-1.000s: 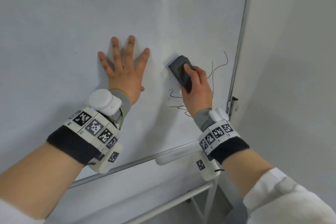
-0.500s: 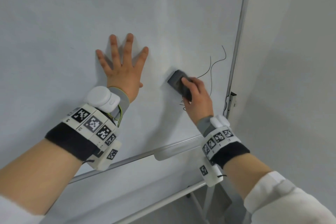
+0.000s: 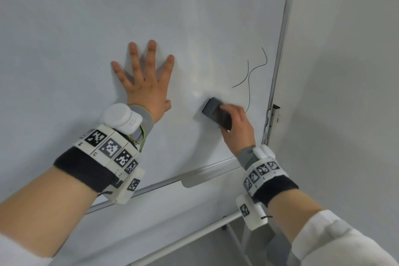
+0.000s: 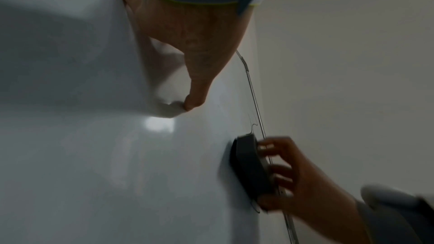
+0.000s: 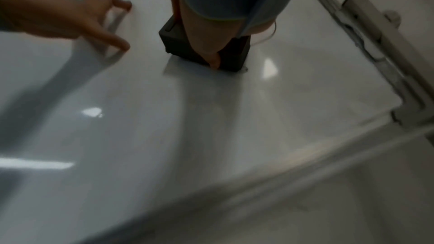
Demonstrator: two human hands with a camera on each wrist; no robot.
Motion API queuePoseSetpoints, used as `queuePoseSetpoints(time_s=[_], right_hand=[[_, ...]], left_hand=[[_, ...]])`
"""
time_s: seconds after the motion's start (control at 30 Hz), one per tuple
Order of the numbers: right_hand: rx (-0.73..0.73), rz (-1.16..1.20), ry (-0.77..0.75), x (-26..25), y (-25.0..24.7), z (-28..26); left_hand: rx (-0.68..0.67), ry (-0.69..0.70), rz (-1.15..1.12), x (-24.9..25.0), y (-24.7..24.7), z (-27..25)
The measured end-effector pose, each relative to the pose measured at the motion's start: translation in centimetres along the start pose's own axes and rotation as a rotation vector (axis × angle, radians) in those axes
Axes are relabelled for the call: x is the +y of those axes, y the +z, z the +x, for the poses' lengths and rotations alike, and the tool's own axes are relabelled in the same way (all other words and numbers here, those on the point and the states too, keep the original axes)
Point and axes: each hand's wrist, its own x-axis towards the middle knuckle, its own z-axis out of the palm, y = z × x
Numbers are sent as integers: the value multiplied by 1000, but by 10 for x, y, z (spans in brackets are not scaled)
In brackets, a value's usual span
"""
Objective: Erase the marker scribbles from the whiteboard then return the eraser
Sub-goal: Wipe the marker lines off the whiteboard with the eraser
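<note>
A dark grey eraser (image 3: 217, 114) lies flat against the whiteboard (image 3: 86, 28), gripped by my right hand (image 3: 237, 127) from its lower right side. Thin black marker scribbles (image 3: 250, 75) run above and to the right of the eraser, close to the board's right frame. My left hand (image 3: 144, 80) is spread flat on the board to the left of the eraser, fingers straight. The left wrist view shows the eraser (image 4: 252, 166) edge-on with my right hand's fingers (image 4: 279, 170) on its back. In the right wrist view the eraser (image 5: 185, 47) sits under my thumb.
The board's metal right frame (image 3: 278, 75) with a small bracket (image 3: 273, 114) runs just right of the scribbles. A grey tray ledge (image 3: 207, 176) lies along the bottom edge, with stand bars (image 3: 194, 237) below. A plain wall (image 3: 345, 71) stands to the right.
My right hand has slid the eraser down the board, and the scribbles low on the board are gone. The left hand stays spread on the board.
</note>
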Motion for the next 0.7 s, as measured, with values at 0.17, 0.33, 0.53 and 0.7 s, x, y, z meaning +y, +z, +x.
queuePoseSetpoints(time_s=[0.17, 0.33, 0.53, 0.7], right_hand=[[44, -19, 160, 1, -18, 33], [-6, -47, 100, 19, 4, -2], [-117, -119, -9, 35, 6, -24], [-83, -168, -105, 40, -12, 11]], left_hand=[[-3, -12, 20, 5, 4, -1], [9, -6, 13, 10, 9, -4], [8, 7, 46, 16, 17, -8], [19, 14, 26, 18, 22, -8]])
